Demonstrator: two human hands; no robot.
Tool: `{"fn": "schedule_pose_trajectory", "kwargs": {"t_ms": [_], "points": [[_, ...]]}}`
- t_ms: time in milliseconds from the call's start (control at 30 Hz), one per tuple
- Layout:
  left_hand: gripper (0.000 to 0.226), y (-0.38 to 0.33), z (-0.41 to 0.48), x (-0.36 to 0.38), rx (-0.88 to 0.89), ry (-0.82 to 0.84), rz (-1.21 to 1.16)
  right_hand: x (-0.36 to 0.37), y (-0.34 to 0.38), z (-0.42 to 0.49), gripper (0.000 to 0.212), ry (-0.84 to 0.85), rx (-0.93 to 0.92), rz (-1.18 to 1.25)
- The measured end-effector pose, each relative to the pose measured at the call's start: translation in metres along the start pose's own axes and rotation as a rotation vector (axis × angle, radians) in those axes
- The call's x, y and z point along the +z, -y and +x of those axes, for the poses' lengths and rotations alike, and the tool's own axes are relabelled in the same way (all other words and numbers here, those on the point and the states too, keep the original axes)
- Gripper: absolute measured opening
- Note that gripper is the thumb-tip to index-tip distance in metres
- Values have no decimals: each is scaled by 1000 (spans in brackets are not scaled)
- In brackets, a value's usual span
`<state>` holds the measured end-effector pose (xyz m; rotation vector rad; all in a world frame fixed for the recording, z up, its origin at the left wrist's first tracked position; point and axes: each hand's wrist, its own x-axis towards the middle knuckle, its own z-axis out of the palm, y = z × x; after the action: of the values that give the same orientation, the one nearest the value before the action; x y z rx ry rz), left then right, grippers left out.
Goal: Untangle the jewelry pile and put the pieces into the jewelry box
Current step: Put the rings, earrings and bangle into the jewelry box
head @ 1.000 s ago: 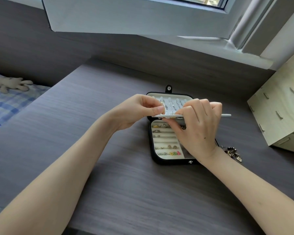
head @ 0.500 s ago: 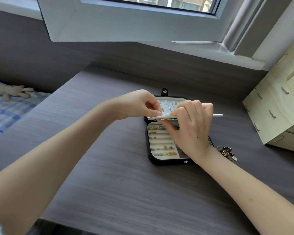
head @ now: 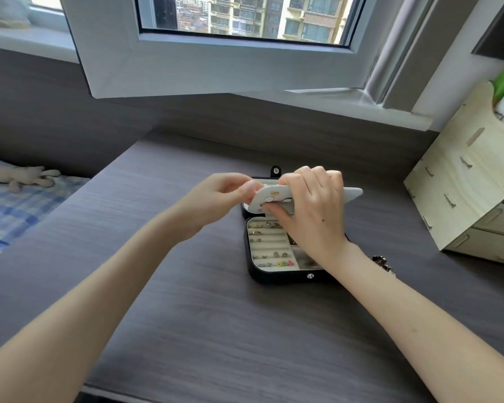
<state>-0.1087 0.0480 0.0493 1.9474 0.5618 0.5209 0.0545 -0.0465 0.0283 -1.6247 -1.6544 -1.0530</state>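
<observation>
A black jewelry box (head: 277,276) lies open on the grey desk, its cream tray holding several rings and small earrings. Over the box's far half I hold up a white earring panel (head: 354,194) with a few studs on it. My right hand (head: 312,210) grips the panel, fingers over its top and thumb under it. My left hand (head: 224,196) pinches the panel's left end. A small tangle of dark metal jewelry (head: 383,264) lies on the desk right of the box, partly hidden by my right wrist.
A light wooden drawer organiser (head: 466,196) stands at the right edge of the desk. An open window sash (head: 216,71) hangs over the back of the desk. Left of the desk is a bed with a checked sheet (head: 9,210) and a soft toy (head: 21,175).
The panel has tilted so its studded face now shows toward me, both hands still on it. The camera has tipped up, bringing more of the window into view.
</observation>
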Motion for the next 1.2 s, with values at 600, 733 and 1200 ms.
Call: {"fn": "schedule_pose_trajectory", "kwargs": {"t_ms": [600,733,1200], "points": [[14,23,22,46,91,-629,57,-100,-96,-53,8,678,226,80],[26,21,24,58,49,-703,18,-113,-98,-71,15,901,279,71],[31,28,25,55,8,-655,-35,-88,-90,-71,10,911,247,11]]}}
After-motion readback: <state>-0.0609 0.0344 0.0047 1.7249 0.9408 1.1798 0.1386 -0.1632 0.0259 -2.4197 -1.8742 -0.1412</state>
